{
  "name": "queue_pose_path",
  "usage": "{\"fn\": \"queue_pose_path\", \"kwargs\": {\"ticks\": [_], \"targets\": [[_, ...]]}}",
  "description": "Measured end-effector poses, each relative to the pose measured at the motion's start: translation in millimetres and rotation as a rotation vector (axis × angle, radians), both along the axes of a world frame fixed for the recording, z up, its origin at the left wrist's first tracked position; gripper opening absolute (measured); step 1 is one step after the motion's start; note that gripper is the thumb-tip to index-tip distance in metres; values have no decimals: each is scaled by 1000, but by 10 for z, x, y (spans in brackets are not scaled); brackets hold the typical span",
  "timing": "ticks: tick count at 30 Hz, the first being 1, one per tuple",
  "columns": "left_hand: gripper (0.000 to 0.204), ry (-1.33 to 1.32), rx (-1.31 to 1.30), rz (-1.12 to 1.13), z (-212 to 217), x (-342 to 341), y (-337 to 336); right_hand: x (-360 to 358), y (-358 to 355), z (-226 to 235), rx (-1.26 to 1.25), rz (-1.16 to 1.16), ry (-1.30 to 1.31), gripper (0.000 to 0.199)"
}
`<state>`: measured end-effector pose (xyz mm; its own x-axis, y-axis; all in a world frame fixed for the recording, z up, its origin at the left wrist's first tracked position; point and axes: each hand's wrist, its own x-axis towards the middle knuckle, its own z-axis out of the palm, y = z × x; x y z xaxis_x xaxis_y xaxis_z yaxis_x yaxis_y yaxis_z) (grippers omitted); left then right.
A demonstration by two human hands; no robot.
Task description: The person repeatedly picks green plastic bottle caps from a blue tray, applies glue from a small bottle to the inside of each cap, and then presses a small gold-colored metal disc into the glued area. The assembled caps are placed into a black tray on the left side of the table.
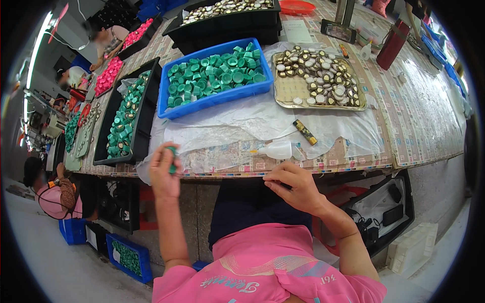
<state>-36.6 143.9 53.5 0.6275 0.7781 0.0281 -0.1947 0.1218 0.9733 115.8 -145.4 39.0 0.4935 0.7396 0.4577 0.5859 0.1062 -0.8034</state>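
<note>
My left hand (pixel 164 169) is raised at the table's front edge, its fingers closed around a small green cap (pixel 173 160). To the right, my right hand (pixel 293 184) hovers by the same edge with fingers curled together; whatever they may hold is hidden. Just beyond it lies a white squeeze bottle (pixel 279 150) with a thin yellowish tip. A dark cylinder with a gold pattern (pixel 304 132) rests behind the bottle. A blue tray (pixel 212 103) of loose green ridged caps stands ahead of me. Beside it, a metal tray (pixel 290 91) holds many round white-and-dark discs.
A black crate (pixel 146 108) with more green caps is at left. Black stacked bins (pixel 227 38) of discs stand behind. A phone (pixel 338 31) on a stand and a dark red flask (pixel 393 44) are at far right. Other people sit along the left side.
</note>
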Motion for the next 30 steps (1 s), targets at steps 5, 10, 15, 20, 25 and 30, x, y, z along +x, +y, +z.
{"fn": "queue_pose_path", "kwargs": {"ticks": [5, 10, 15, 20, 25, 30], "targets": [[25, 42, 290, 413, 370, -227, 1260, 50, 26, 34, -11, 0, -5, 13], [31, 5, 251, 618, 581, -86, 1467, 130, 62, 55, 5, -111, -96, 14], [29, -243, -127, -67, 310, 335, 667, 469, 285, -115, -93, -334, -301, 20], [24, -391, -570, -479, -77, 635, -52, 549, 284, -132, -422, -268, -237, 29], [31, -278, -1050, -493, -11, 737, -502, 475, 203, -161, -374, -199, -199, 37], [42, -332, -1074, -632, -193, 675, -618, 358, 157, -10, -296, -285, 64, 37]]}}
